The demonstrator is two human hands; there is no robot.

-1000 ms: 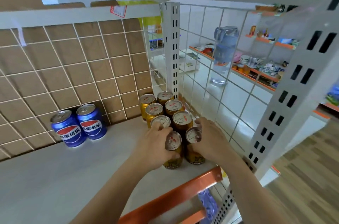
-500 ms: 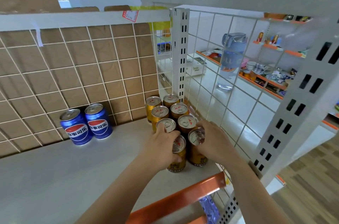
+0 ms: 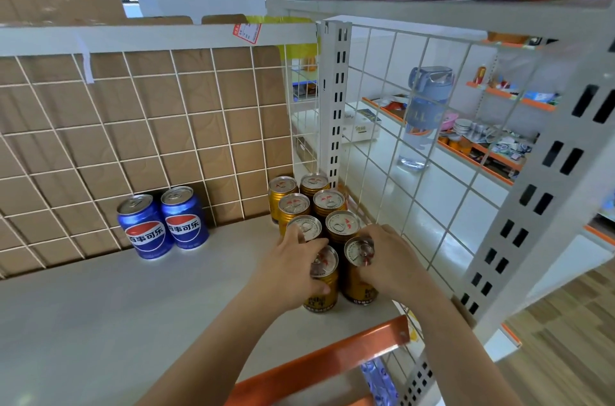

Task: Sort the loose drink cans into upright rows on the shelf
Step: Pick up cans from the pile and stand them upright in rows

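**A:** What stood on the shelf [image 3: 100, 322], starting from the left?

**B:** Two blue cans [image 3: 164, 229] stood upright and touching, against the wire back grid [image 3: 133, 139]. Well to their right, gold cans [image 3: 327, 202] stood upright in two rows in the shelf's right corner.

**A:** And the hands?

**B:** The left hand [image 3: 286, 276] was curled round the front gold can of the left row [image 3: 322, 289]. The right hand [image 3: 394, 261] gripped the front can of the right row [image 3: 357, 286], just beside it. A water bottle [image 3: 424, 119] showed beyond the side grid [image 3: 382, 146].

Seemingly eight gold cans [image 3: 342, 221], two blue cans [image 3: 184, 222], one water bottle [image 3: 422, 116]
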